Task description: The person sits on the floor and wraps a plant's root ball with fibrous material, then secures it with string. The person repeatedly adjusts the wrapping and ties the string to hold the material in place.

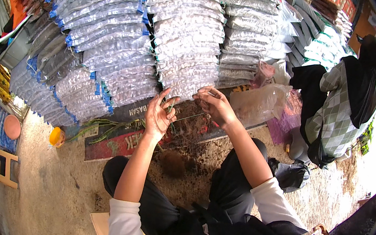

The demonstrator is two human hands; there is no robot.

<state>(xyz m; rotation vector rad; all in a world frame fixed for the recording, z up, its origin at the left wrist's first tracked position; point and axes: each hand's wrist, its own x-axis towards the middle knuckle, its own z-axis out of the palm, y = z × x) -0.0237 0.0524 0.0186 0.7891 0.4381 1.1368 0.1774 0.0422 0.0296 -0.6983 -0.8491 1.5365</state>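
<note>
A thin green string (191, 116) runs between my two hands, low in front of a tall stack of filled clear plastic packs (188, 47). My left hand (158, 115) has the string about its bent fingers, and a loose end hangs below the palm. With the fingertips pinched together, my right hand (217, 107) grips the string's other side. Both hands are just before the stack's lowest packs; whether the fingertips touch them I cannot tell. Under the hands lies a dark and red printed sheet (112, 148) with brown soil scattered over it.
More stacks of packs (113, 46) rise on either side. Clear plastic (261, 101) lies right of my hands. A person in a checked garment (337, 113) bends at the right. On the left are a yellow cup (57, 137), long green leaves (100, 128) and a tan stool (0, 165).
</note>
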